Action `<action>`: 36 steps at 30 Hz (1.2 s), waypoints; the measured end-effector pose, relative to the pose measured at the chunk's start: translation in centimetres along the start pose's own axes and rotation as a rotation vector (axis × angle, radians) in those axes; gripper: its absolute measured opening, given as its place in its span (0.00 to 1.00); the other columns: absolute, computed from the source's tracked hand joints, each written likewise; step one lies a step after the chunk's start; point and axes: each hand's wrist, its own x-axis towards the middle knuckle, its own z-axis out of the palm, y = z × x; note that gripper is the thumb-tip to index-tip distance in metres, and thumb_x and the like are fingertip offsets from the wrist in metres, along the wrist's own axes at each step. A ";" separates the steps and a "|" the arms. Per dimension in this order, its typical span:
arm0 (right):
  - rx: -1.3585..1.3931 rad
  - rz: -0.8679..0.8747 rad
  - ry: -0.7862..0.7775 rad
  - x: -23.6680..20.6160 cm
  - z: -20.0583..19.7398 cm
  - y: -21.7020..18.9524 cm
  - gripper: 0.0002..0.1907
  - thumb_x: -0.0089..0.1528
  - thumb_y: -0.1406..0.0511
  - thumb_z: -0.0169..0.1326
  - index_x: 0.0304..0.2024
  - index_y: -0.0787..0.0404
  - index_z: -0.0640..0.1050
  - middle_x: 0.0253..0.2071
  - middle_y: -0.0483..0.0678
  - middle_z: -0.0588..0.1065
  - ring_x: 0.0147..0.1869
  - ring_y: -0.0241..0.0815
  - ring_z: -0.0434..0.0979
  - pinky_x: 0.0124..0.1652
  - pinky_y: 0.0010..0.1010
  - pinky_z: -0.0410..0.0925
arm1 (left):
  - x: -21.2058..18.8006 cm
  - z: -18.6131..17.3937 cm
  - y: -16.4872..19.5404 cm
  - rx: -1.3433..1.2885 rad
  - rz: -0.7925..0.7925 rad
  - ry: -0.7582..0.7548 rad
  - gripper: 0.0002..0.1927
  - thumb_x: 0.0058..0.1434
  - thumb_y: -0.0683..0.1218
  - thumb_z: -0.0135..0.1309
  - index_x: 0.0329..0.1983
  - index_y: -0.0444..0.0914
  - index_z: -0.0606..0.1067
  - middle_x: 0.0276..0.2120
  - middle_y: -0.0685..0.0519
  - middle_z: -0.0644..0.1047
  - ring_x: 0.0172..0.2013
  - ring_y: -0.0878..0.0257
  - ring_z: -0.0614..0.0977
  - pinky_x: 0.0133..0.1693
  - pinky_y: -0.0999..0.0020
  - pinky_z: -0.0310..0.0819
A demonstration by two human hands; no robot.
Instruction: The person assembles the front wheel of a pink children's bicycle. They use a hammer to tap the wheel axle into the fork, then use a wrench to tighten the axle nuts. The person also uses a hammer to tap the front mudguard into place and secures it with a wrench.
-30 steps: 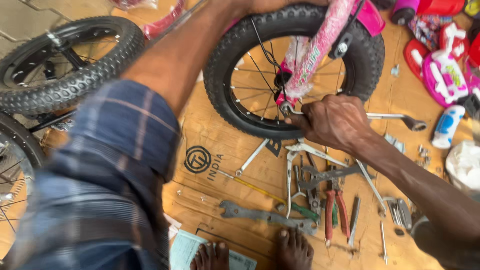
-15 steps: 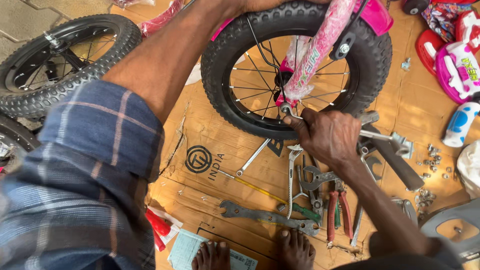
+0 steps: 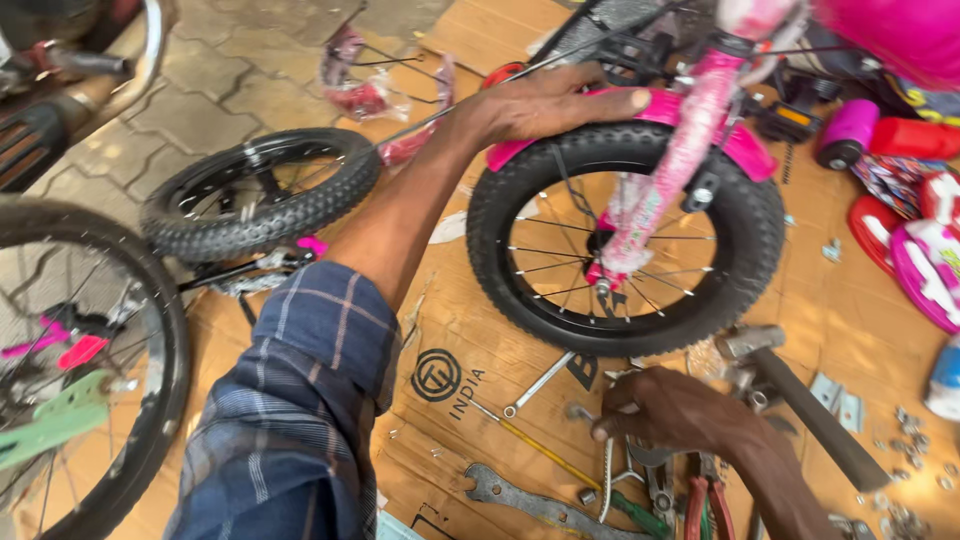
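Observation:
A small bicycle wheel with a black tyre stands upright on cardboard, held in a pink fork under a pink mudguard. My left hand reaches over the wheel and grips the mudguard's near end, thumb along its top. My right hand is low on the cardboard in front of the wheel, among a pile of tools. Its fingers are curled around a silver spanner, whose end sticks out by the fingertips.
A loose small wheel lies to the left, and a large wheel stands at the far left. A hammer, a flat spanner, red-handled pliers and scattered nuts lie on the cardboard. Pink and red parts sit at right.
My right hand has dropped from the wheel's axle down to the tool pile. The view has swung left and up, so my left hand on the mudguard now shows.

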 end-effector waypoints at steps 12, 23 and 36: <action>0.156 0.137 1.578 1.7 0.8 7.8 0.36 0.70 0.59 0.67 0.65 0.74 0.62 0.61 0.68 0.67 0.64 0.63 0.70 0.62 0.46 0.63 | -6.7 2.8 -4.6 -0.138 -0.034 0.152 0.51 0.49 0.60 0.68 0.72 0.36 0.61 0.63 0.39 0.73 0.64 0.46 0.74 0.66 0.54 0.62; 0.432 0.049 1.415 1.6 -0.1 9.3 0.39 0.69 0.56 0.62 0.70 0.72 0.60 0.62 0.66 0.69 0.66 0.60 0.71 0.62 0.46 0.64 | -10.6 9.1 1.1 0.207 -0.017 0.987 0.36 0.56 0.50 0.65 0.64 0.32 0.66 0.57 0.34 0.72 0.58 0.36 0.72 0.61 0.45 0.62; 0.111 0.105 1.391 1.2 -5.3 10.1 0.34 0.69 0.48 0.61 0.61 0.70 0.73 0.48 0.63 0.75 0.50 0.62 0.78 0.49 0.49 0.69 | -5.1 18.2 11.7 0.075 -0.155 0.928 0.13 0.69 0.49 0.50 0.46 0.33 0.70 0.39 0.45 0.74 0.43 0.51 0.74 0.46 0.45 0.57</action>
